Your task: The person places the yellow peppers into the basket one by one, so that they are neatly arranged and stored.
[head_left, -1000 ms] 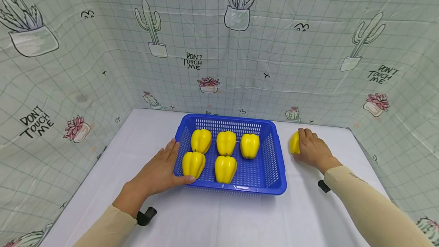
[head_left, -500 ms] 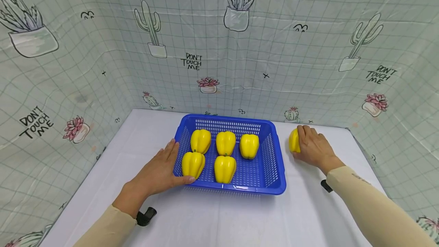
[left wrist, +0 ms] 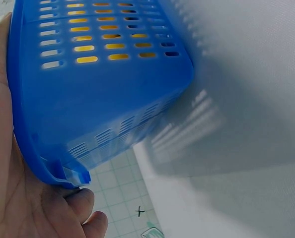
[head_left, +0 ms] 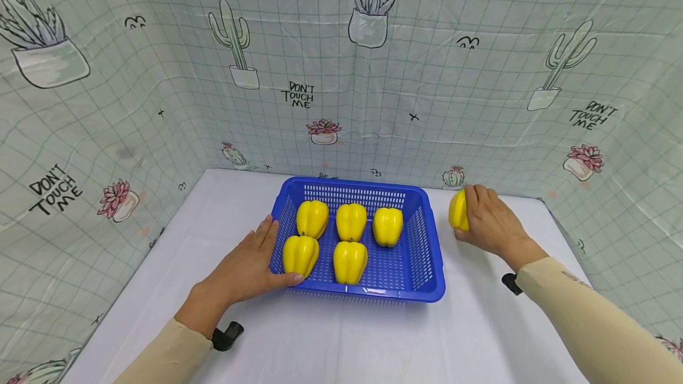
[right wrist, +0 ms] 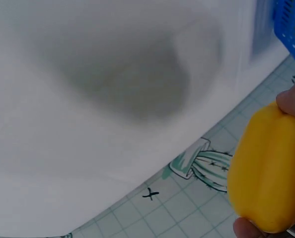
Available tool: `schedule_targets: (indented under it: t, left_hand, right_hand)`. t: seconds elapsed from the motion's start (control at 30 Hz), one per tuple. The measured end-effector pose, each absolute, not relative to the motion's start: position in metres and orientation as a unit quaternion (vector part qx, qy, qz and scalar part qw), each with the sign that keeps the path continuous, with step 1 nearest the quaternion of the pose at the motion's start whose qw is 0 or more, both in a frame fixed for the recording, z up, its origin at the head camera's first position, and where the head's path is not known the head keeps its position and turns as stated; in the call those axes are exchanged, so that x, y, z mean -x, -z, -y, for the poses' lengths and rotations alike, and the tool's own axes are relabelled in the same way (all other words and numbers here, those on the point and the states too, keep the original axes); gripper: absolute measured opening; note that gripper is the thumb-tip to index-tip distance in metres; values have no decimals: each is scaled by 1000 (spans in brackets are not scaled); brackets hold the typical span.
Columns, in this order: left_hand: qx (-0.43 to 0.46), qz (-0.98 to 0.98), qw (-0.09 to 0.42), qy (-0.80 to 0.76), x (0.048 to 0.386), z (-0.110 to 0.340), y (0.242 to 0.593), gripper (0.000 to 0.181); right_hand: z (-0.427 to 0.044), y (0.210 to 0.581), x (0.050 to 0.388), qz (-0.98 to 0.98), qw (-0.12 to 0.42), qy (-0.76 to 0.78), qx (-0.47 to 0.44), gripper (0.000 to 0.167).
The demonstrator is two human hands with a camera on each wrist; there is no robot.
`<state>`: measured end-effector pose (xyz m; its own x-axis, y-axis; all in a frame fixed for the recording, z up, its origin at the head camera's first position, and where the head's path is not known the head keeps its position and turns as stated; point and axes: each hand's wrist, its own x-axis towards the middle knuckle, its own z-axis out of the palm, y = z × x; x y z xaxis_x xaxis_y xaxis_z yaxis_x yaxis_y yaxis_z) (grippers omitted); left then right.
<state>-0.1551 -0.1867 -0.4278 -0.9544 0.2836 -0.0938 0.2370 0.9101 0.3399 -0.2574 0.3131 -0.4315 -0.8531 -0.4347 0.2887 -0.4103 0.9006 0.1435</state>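
Note:
My right hand grips a yellow bell pepper to the right of the basket. In the right wrist view, a thumb and a fingertip hold that bell pepper at opposite ends, raised above the table. Most of the hand is cut off there. My left hand rests on the left rim of the blue plastic basket, fingers extended along it and the thumb over the front-left rim. Several yellow bell peppers lie inside. From the left wrist, the basket's slotted wall shows beside the palm.
The basket stands on a white-covered table. A patterned cloth with cactus drawings hangs behind the table and along both sides. Black straps hang at the wrists.
My right hand has lifted the bell pepper off the table, moving slightly up and away. The left hand and the basket stay where they were.

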Motion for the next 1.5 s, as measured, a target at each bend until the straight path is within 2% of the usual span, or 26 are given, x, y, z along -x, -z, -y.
schedule_targets:
  t: [0.37, 0.6, 0.97, 1.33, 1.5]
  left_hand:
    - [-135, -974, 76, -165, 155, 187, 427, 130]
    - [-135, -974, 75, -163, 156, 187, 427, 128]
    - [-135, -974, 77, -162, 156, 186, 426, 129]
    - [-134, -975, 79, -159, 155, 187, 425, 130]
    - [-136, -975, 77, -158, 155, 187, 425, 130]
  right_hand:
    - [-295, 402, 248, 940, 210, 31, -269, 87]
    - [-276, 381, 240, 934, 214, 49, -281, 94]
    - [-242, 374, 230, 909, 247, 29, -335, 85]
    - [-210, 393, 216, 912, 193, 49, -358, 95]
    - [-199, 406, 210, 912, 169, 62, -368, 93]
